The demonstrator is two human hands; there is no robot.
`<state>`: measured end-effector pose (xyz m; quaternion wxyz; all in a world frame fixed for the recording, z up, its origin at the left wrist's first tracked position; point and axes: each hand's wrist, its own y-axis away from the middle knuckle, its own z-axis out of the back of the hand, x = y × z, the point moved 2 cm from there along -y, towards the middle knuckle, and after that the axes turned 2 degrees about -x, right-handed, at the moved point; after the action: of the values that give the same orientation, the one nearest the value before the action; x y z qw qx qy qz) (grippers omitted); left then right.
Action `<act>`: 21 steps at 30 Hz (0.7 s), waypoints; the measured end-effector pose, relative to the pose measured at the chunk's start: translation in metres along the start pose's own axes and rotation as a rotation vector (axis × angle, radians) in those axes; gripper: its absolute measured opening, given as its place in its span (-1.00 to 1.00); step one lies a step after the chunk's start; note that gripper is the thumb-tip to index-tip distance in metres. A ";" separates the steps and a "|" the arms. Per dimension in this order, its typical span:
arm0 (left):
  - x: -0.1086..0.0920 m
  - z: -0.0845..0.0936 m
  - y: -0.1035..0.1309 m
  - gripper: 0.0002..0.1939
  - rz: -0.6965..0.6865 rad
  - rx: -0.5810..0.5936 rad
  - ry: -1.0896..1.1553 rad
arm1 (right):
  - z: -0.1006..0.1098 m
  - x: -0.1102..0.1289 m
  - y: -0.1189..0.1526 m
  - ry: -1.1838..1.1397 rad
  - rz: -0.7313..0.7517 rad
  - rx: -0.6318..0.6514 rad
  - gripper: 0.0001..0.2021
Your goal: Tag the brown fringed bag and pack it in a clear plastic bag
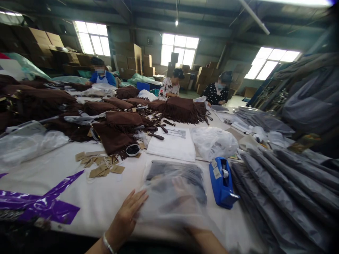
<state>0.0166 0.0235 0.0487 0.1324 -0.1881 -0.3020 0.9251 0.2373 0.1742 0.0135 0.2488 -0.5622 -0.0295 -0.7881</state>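
A frosted clear plastic bag [169,208] lies on the table in front of me, with a dark grey folded item [174,171] inside. My left hand [128,213] rests at the bag's left edge, fingers stretched out flat, a bracelet on its wrist. Inside the bag, seen hazily through the plastic, is my right hand [182,192]; its fingers look extended over the grey item. The forearm enters from the bag's near side. Just right of the bag stands a blue tape dispenser [221,183].
Grey bagged goods [286,190] are stacked at right. Brown fringed bags [119,130] are heaped at left and behind. Cardboard tags [102,165], a white sheet [172,146], crumpled plastic [214,141] and purple tape [50,208] lie around. Several people [219,88] work across the table.
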 end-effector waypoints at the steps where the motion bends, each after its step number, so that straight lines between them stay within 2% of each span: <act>1: 0.004 -0.002 0.008 -0.22 0.009 0.007 -0.021 | -0.004 -0.005 0.002 0.057 0.001 0.027 -0.38; 3: 0.009 -0.005 0.021 -0.12 0.032 0.044 -0.055 | -0.008 -0.013 0.001 0.177 0.018 0.080 -0.43; 7: 0.011 -0.006 0.037 -0.03 0.102 0.183 -0.111 | -0.009 -0.018 -0.010 0.353 0.113 0.168 -0.37; 12: 0.010 0.003 0.039 -0.13 0.074 0.376 -0.150 | -0.007 -0.009 -0.009 0.451 0.205 0.252 -0.38; 16: 0.012 0.010 0.038 -0.14 0.039 0.502 -0.083 | -0.008 -0.018 0.000 0.603 0.229 0.334 -0.41; 19: 0.016 0.009 0.037 -0.11 0.055 0.534 -0.024 | -0.003 -0.032 0.014 0.761 0.280 0.303 -0.41; 21: 0.021 0.007 0.036 -0.09 0.066 0.570 0.008 | 0.003 -0.037 0.024 0.789 0.342 0.211 -0.49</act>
<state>-0.0097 -0.0013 0.0264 0.1512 -0.1567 -0.0228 0.9757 0.2588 0.1676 -0.0243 0.4237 -0.1867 0.0809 -0.8827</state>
